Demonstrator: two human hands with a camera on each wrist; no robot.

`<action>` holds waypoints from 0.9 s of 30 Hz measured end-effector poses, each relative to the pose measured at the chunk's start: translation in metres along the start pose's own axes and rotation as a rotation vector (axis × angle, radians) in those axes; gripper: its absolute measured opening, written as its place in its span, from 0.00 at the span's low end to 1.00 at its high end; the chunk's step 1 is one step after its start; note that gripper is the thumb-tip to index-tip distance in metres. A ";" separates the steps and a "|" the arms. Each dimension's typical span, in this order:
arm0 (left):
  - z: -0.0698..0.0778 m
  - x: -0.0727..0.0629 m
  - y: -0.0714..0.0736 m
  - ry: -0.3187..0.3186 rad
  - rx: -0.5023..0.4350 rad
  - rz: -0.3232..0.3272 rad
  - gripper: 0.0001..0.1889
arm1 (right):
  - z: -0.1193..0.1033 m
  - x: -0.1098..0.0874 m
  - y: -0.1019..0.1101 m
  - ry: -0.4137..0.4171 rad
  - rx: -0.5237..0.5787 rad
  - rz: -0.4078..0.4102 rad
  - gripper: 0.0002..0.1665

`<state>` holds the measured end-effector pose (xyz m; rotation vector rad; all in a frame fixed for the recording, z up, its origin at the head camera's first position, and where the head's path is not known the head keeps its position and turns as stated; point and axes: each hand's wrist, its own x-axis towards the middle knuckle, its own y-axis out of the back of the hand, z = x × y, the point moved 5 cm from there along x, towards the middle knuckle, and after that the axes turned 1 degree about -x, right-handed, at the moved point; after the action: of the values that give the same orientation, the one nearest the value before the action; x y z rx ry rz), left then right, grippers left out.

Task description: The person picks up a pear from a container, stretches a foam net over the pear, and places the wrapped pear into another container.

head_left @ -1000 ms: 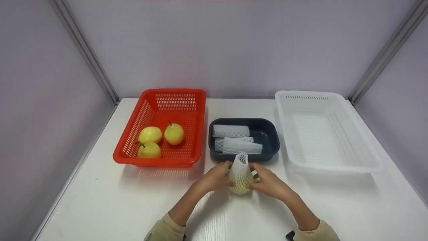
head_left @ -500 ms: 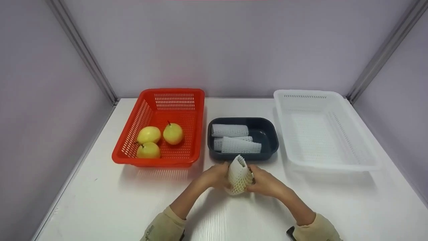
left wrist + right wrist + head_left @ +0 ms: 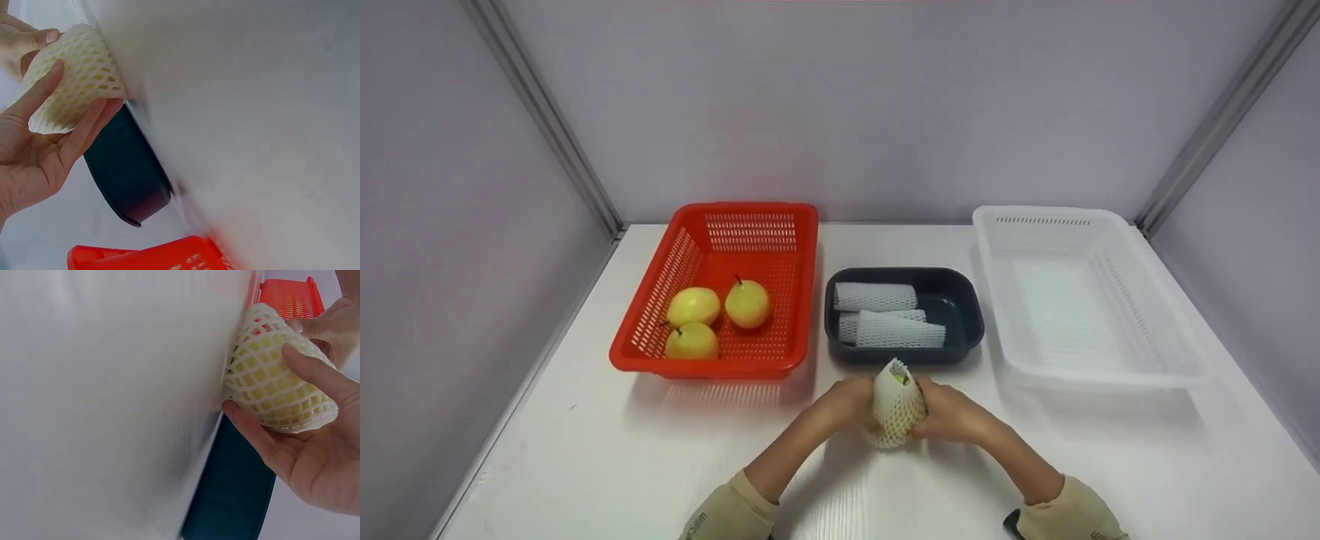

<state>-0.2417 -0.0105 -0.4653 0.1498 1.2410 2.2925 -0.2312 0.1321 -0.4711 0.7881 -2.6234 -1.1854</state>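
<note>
A white foam fruit net [image 3: 896,412] encloses a yellow-green pear [image 3: 903,380], whose top shows through the net's upper opening. My left hand [image 3: 851,405] grips the netted pear from the left side. From the other side my right hand [image 3: 949,412] holds it too. In the left wrist view, the left thumb [image 3: 42,93] lies on the mesh and the fingers curl beneath. Yellow skin shows through the stretched mesh [image 3: 273,382] in the right wrist view, between the right thumb [image 3: 309,368] and fingers. Several more pears [image 3: 748,304] lie in the red basket [image 3: 810,300].
Behind the hands stands a dark blue tray [image 3: 960,352] holding rolled foam nets [image 3: 900,330]. The red basket is at the left, and a white basket [image 3: 1110,379] sits at the right. Upright grey panels [image 3: 840,112] border the white table [image 3: 585,450].
Both hands have worked the net further around the pear, so its top stands lower and the pear's top now shows in the opening. The netted pear has tilted slightly.
</note>
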 end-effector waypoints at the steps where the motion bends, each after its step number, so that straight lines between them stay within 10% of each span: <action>1: 0.001 -0.001 0.000 0.005 -0.008 0.000 0.20 | -0.001 -0.001 0.000 -0.002 0.010 -0.002 0.40; 8: 0.004 -0.008 0.012 0.045 -0.202 0.030 0.29 | -0.005 -0.007 0.015 -0.013 0.122 -0.002 0.38; 20: 0.019 -0.016 0.028 -0.080 -0.897 0.111 0.33 | -0.029 -0.027 0.056 -0.133 0.432 0.117 0.46; 27: 0.037 -0.020 0.039 -0.085 -1.070 0.165 0.33 | -0.045 -0.034 0.076 -0.125 0.464 0.224 0.47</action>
<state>-0.2279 -0.0103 -0.4098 -0.0441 -0.1492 2.7253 -0.2165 0.1622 -0.3827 0.4717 -3.0390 -0.5907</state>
